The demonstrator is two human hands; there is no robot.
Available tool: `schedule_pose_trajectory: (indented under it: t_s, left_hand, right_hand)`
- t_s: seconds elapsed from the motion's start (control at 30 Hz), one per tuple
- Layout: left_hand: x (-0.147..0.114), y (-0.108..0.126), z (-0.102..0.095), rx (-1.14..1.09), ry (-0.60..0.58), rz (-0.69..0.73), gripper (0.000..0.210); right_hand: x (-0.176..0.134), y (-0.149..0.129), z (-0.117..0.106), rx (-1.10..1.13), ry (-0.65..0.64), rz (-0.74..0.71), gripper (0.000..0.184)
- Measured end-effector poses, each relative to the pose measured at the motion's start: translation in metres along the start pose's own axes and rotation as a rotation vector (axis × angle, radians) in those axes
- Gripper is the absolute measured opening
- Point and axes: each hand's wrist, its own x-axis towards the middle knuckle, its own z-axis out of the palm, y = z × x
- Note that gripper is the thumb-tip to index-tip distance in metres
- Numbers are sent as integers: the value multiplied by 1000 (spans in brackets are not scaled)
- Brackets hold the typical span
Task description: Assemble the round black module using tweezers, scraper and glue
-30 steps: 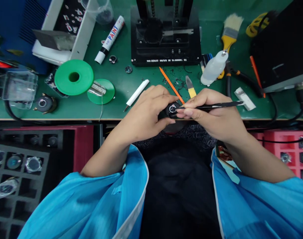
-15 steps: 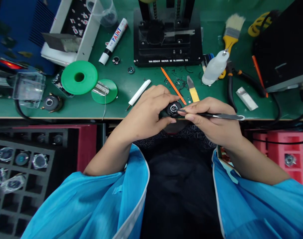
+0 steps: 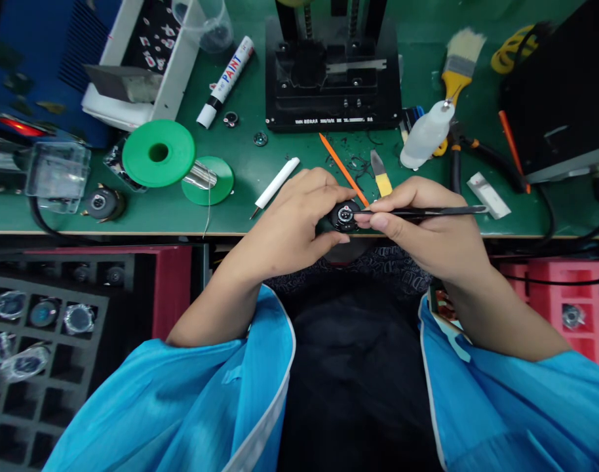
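At the front edge of the green bench, my left hand is closed around a small round black device, which looks like a smartwatch body. A ring with small dots shows on its upturned face. From the right, my right hand pinches black tweezers, held almost level. Their tips reach the ring on the device; whether they grip anything is too small to tell. Beyond my hands lie a white pen-like tool, an orange stick and a yellow-handled blade.
A black press stand stands at the back. Solder spools and a similar black device sit left. On the right are a white bottle, a brush and pliers. A foam tray lies lower left.
The back end of the tweezers has swung up, and my right hand has risen a little with them. My left hand keeps the device in the same place.
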Motion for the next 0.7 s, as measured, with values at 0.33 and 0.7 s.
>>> schedule_pose_trajectory:
  t_s: [0.33, 0.7]
  left_hand:
    - [0, 0, 0, 5, 5, 9, 41]
    - [1, 1, 0, -22, 9, -5, 38]
  right_hand:
    - [1, 0, 1, 41, -5, 91, 15]
    - [26, 0, -6, 21, -171, 119, 15]
